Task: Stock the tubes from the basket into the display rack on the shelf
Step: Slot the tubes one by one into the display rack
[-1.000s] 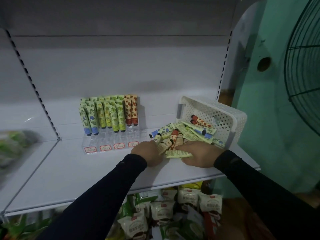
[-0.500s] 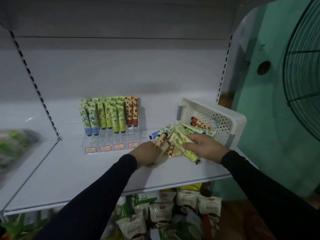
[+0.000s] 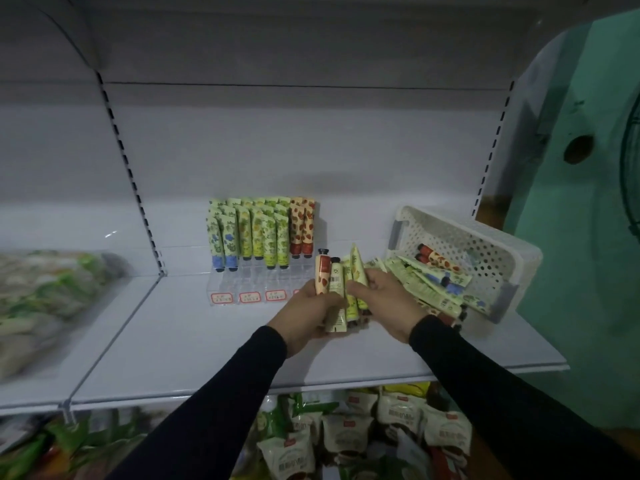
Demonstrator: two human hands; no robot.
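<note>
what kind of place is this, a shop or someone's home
Most likely a small shop. White slotted retail shelving holds a clear display rack with red price labels under rows of tubes, and packaged snack bags fill the shelf below. The person's hands are sorting stock from a white basket.

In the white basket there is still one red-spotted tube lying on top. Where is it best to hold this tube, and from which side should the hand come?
Probably pinch the red-spotted tube across its body, just past the dark cap. It lies flat on the other tubes, cap toward the rear left. The basket is tipped with its mouth facing the person, so come in through that open front, likely with the right hand, which is nearer.
</note>
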